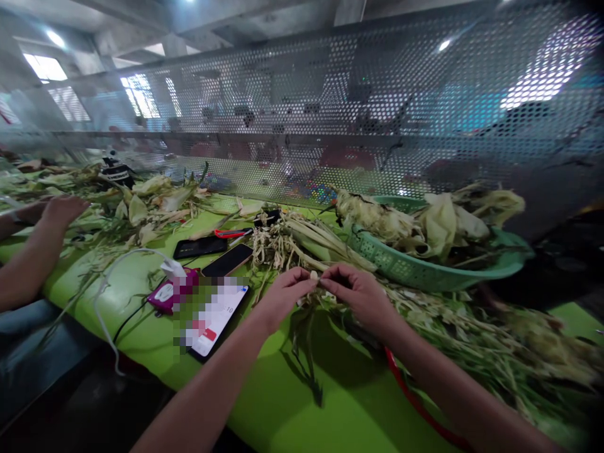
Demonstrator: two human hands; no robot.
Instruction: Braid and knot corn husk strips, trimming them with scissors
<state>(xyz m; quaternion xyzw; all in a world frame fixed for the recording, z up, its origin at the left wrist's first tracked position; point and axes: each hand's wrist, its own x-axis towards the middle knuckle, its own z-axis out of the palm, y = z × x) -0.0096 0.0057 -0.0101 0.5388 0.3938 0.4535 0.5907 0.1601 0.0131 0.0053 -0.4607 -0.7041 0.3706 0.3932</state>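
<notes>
My left hand (283,296) and my right hand (361,299) meet above the green table, thumbs and forefingers pinched close together. A small pale piece of plant (314,275) shows at the left fingertips. Below it hangs a limp, greenish-brown leafy strand (304,355), its tip low over the table. The right fingertips press at the same spot; what exactly lies between them is too small to make out. Behind my hands lies a heap of dried, husk-like stalks (278,245). A red strap or handle (401,377) shows under my right forearm.
A green basket (419,270) of pale husks stands right. Loose stalks (462,327) lie below it. Left are a lit phone (217,321), two dark phones, a purple tissue pack (165,296) and a white cable (101,299). Another person's hand (63,211) is far left. A perforated metal screen (283,126) closes the back.
</notes>
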